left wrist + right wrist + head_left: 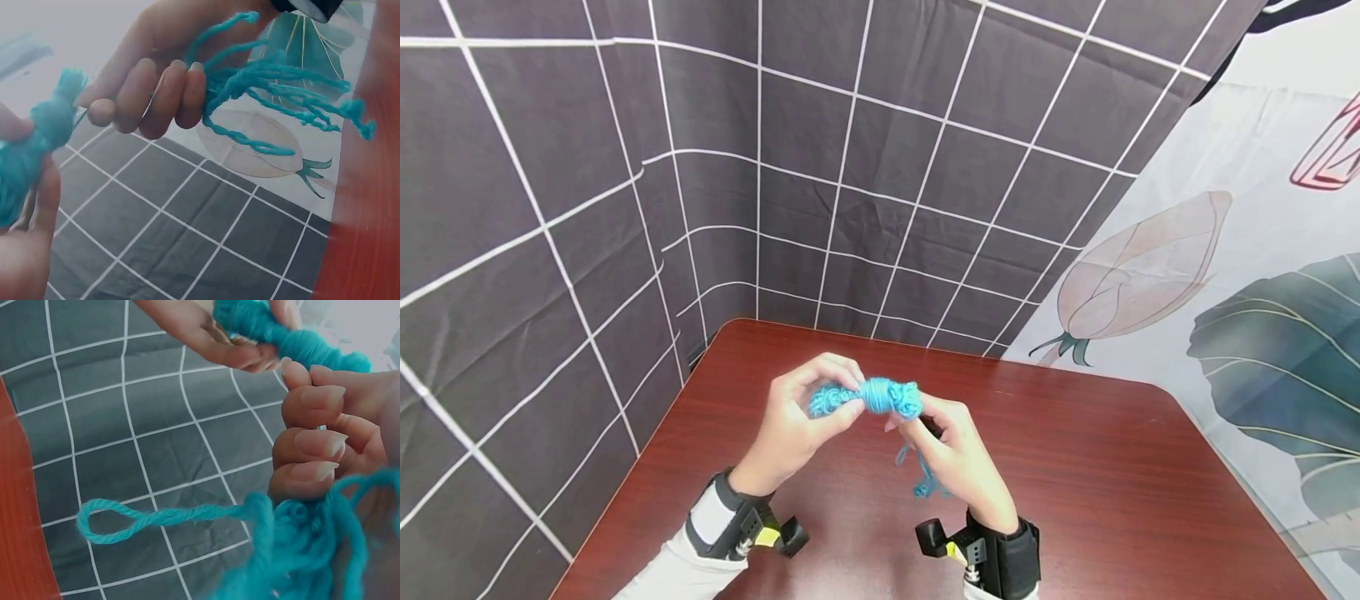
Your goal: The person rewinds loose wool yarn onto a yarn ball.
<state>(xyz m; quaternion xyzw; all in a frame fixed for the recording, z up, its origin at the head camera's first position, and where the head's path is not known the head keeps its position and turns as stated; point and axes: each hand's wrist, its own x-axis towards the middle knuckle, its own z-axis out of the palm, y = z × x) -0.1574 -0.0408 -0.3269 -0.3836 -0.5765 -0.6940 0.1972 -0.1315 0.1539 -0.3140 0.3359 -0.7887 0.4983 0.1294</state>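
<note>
A small turquoise yarn bundle, wrapped tightly round its middle and looped at the ends, is held up over the table. My left hand grips one end between thumb and fingers. At the other end is my right hand, thumb and forefinger pinched together beside the bundle, a thin dark line running between them. Its other fingers curl in, and loose turquoise yarn hangs out below them, with one twisted loop sticking out. A tiny shiny bit shows between those fingers; I cannot tell what it is.
Below the hands spreads a reddish-brown table with rounded far corners. A dark grey cloth with a white grid hangs behind and to the left. On the right hangs a white cloth with a leaf and bud print.
</note>
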